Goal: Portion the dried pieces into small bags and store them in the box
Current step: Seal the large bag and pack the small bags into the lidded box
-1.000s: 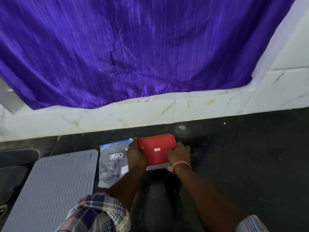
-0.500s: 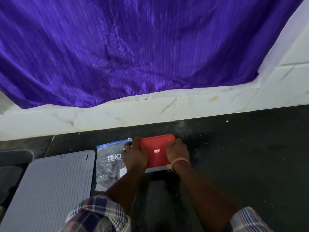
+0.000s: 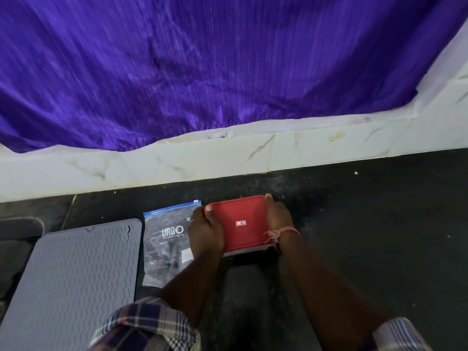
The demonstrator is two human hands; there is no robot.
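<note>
The grey ridged mat [image 3: 73, 279] lies at the far left on the dark counter [image 3: 367, 236]; just beside it, to the right, a zip bag [image 3: 164, 239] printed "URGO" lies flat, its right edge under the left hand [image 3: 205, 231]; that overlap is the first risk, since a hand shifting or lifting could drag the bag along and spill whatever it holds, though the blur makes its contents hard to tell. Next comes the box [image 3: 240, 224], red lid on, resting on the counter between both hands; if the lid is pressed unevenly, one corner may stay unseated, and a hard push from one side could slide the box toward the white tiled wall [image 3: 202, 163]. The left hand is curled round the box's left edge, thumb laid over the lid's far-left corner; the right hand [image 3: 278, 219], a pink thread at its wrist, wraps the right edge with fingertips at the far-right corner; both hands are clamped on the box, neither spread wide. Behind hangs a purple curtain [image 3: 202, 72].
</note>
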